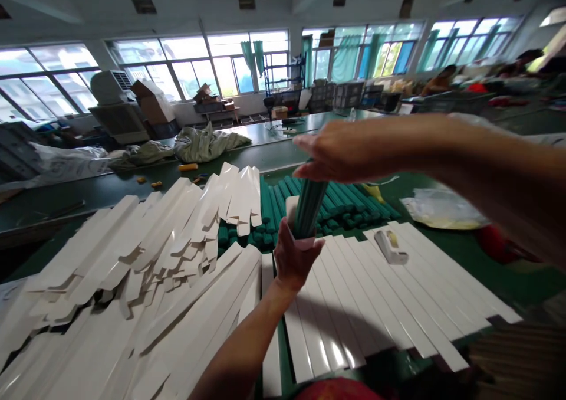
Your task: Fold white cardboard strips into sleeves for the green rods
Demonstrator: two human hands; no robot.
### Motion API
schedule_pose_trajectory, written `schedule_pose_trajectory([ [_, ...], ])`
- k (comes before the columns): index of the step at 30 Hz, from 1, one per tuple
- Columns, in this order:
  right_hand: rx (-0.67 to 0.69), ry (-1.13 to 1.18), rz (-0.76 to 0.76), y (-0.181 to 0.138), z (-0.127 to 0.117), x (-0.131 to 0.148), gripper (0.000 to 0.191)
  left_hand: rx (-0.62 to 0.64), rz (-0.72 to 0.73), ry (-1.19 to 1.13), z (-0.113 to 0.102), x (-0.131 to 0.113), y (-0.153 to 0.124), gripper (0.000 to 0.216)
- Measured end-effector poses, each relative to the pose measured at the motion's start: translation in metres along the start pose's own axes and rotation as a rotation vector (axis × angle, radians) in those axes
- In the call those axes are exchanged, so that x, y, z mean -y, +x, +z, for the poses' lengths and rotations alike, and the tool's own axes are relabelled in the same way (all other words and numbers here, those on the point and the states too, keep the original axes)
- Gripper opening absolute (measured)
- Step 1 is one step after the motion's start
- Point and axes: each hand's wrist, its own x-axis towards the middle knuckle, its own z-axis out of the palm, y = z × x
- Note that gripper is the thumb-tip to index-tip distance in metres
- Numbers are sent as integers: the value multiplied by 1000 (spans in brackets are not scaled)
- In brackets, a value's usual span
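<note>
In the middle of the view, my left hand (pixel 295 257) is wrapped round the open upper end of a narrow white carton (pixel 292 207), one flap standing up. A green ribbed, rod-like bundle (pixel 309 205) stands nearly upright with its lower end inside the carton's mouth. Over the bundle's top lies my right hand (pixel 333 152), flat and palm down, fingers stretched to the left and touching it. My left hand and forearm hide most of the carton's body. Behind lies a pile of similar green bundles (pixel 340 202).
White unfilled cartons (pixel 177 258) are heaped on the left. White cartons (pixel 354 294) lie side by side on the right, bearing a tape dispenser (pixel 391 246). A clear plastic bag (pixel 442 207) lies farther right. Crumpled sacking (pixel 207 143) is at the back. A person (pixel 440 82) sits far right.
</note>
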Motion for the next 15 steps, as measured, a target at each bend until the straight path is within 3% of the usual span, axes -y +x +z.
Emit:
schedule_pose_trajectory([
  [2, 380, -261, -11, -12, 4, 3, 34, -17, 41, -25, 1, 3, 2, 100],
  [3, 554, -427, -39, -21, 5, 0, 46, -28, 88, -48, 2, 4, 3, 99],
  [5, 710, -719, -131, -38, 5, -16, 73, -45, 180, -98, 4, 4, 5, 92],
  [7, 695, -904, -177, -47, -1, -38, 79, -61, 227, -142, 7, 3, 8, 88],
  [9, 606, -920, -174, -49, -13, -60, 71, -89, 208, -161, 10, 3, 12, 92],
  [12, 436, -650, -60, -51, -30, -93, 61, -115, 122, -137, 16, 6, 16, 106],
  [15, 392, -186, 169, -69, -31, -127, 62, -62, 83, -153, 22, 11, 17, 109],
])
